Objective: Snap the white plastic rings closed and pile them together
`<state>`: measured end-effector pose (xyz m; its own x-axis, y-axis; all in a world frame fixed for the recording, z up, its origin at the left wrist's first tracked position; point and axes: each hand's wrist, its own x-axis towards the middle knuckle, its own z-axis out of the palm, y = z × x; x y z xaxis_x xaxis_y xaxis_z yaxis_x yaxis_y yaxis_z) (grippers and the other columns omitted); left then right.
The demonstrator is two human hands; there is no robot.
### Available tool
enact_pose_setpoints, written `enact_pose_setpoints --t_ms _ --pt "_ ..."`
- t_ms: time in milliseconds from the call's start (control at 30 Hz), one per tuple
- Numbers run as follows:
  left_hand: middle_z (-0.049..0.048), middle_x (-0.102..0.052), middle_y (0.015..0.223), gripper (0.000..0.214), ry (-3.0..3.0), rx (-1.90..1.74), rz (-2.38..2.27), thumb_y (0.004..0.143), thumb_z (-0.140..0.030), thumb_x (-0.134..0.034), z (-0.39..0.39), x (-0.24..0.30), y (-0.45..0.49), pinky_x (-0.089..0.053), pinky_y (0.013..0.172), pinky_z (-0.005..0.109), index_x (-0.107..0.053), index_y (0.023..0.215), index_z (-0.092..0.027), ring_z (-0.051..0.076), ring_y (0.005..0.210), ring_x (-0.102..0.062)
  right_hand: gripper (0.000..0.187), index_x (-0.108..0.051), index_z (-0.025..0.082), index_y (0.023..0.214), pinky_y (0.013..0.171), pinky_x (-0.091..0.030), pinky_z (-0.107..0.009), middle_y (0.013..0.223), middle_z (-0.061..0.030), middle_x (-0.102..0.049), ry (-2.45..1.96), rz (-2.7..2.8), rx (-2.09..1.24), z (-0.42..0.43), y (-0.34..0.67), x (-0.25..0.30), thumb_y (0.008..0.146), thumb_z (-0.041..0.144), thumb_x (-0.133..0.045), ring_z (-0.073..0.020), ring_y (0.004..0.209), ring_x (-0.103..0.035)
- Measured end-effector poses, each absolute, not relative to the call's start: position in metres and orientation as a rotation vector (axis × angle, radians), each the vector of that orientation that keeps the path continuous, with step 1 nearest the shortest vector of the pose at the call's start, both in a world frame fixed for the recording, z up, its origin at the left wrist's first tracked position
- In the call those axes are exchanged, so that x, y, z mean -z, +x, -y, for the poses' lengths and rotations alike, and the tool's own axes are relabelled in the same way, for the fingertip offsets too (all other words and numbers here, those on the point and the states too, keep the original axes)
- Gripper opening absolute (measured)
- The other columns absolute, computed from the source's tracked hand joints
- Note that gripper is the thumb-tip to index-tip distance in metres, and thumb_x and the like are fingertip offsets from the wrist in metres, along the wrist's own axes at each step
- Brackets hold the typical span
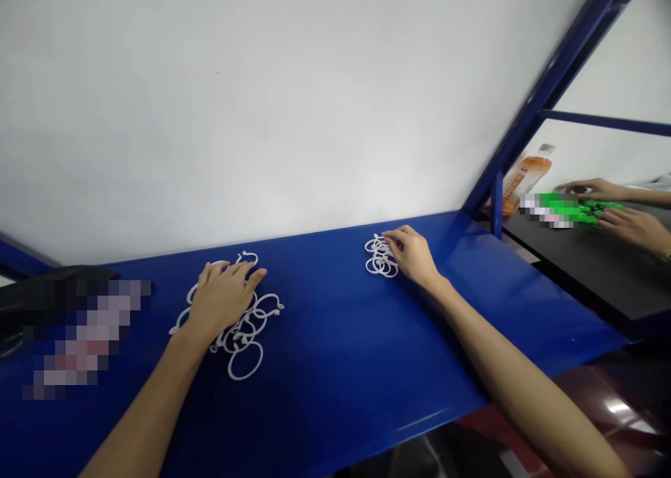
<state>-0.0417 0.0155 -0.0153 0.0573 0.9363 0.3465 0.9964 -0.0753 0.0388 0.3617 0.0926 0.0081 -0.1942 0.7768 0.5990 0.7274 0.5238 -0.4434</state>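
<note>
On the blue table (325, 352) lie two heaps of white plastic rings. My left hand (223, 296) lies flat, fingers stretched out, on top of the larger loose heap (246, 335) at the left. My right hand (414, 254) reaches to the smaller, tighter heap (378, 256) near the wall, its fingertips curled onto the rings at that heap's right side. Whether it pinches a ring is hidden by the fingers.
A white wall rises right behind the table. A blue metal frame post (545, 93) slants up at the right. Beyond it, another person's hands (623, 216) handle green parts (571, 205) on a black table, next to an orange bottle (527, 177). A dark object (31, 296) sits at far left.
</note>
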Motion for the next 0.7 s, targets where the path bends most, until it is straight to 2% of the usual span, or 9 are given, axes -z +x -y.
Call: enact_pose_setpoints --t_ms 100,267,467,700 --pt "0.015 -0.074 0.11 0.054 -2.158 0.422 1.904 0.098 -0.056 -0.035 -0.012 0.011 -0.027 -0.039 0.102 0.058 -0.071 0.111 -0.018 0.039 0.114 -0.058 0.021 -0.074 0.017 0.105 0.077 -0.053 -0.034 0.09 -0.0072 -0.069 -1.263 2.0 -0.118 -0.094 0.364 -0.006 0.093 0.02 -0.056 -0.0185 0.077 -0.064" --pt "0.0104 -0.076 0.103 0.037 -2.186 0.483 1.853 0.095 -0.045 -0.044 -0.004 0.007 -0.004 -0.046 0.091 0.05 -0.07 0.106 -0.021 0.034 0.104 -0.061 0.017 -0.073 0.018 0.1 0.078 -0.051 -0.034 0.091 -0.0068 -0.07 -1.282 2.036 -0.166 -0.093 0.359 -0.003 0.093 0.021 -0.059 -0.0191 0.08 -0.064" --pt "0.0134 -0.073 0.107 0.038 -2.04 0.444 1.809 0.094 -0.046 -0.046 0.001 0.013 0.005 -0.046 0.089 0.051 -0.07 0.105 -0.02 0.036 0.104 -0.06 0.016 -0.073 0.018 0.101 0.081 -0.05 -0.035 0.093 -0.007 -0.07 -1.308 2.034 -0.129 -0.091 0.36 -0.005 0.094 0.022 -0.059 -0.0208 0.084 -0.063" --pt "0.009 -0.072 0.089 0.027 -2.076 0.445 1.822 0.093 -0.037 -0.046 0.002 0.015 0.002 -0.045 0.081 0.048 -0.066 0.084 -0.023 0.033 0.092 -0.06 0.016 -0.072 0.019 0.101 0.085 -0.05 -0.038 0.094 -0.0069 -0.07 -1.247 2.009 -0.086 -0.083 0.355 -0.013 0.095 0.024 -0.057 -0.0227 0.09 -0.062"
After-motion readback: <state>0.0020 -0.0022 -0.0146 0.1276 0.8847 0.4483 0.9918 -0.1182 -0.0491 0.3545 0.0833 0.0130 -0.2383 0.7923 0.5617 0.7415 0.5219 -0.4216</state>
